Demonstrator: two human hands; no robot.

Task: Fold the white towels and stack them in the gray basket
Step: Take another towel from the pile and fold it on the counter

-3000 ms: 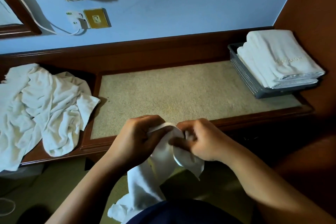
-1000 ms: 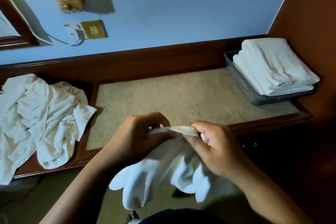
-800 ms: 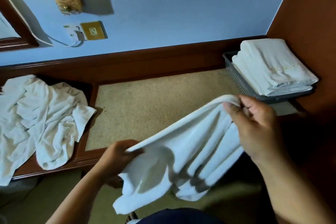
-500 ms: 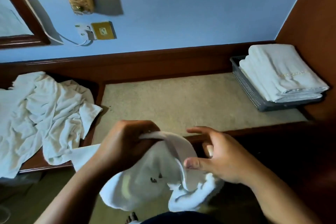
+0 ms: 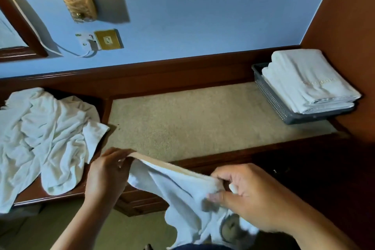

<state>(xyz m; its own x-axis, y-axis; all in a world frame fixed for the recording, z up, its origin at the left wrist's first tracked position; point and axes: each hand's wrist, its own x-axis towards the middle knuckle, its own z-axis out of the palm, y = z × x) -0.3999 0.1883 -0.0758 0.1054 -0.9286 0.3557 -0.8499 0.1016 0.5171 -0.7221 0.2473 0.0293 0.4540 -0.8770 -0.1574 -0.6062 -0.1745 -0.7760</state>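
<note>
finding the hem before the first fold
crumpled towel pile lies left, gray basket of folded towels right; one white towel hangs in front, hem pinched by left hand and right hand; next it likely needs corners matched.

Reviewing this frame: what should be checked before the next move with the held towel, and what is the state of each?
1. Left hand grips one end of the towel edge: ok.
2. Right hand pinches the other end: ok.
3. Edge runs fairly straight between the hands: ok.
4. Hanging part free of twists: cannot tell; it is bunched and blurred under the right hand.
5. Table bare in front for laying it flat: ok.
6. Stack in the basket lies flat enough to take another: ok.
</note>
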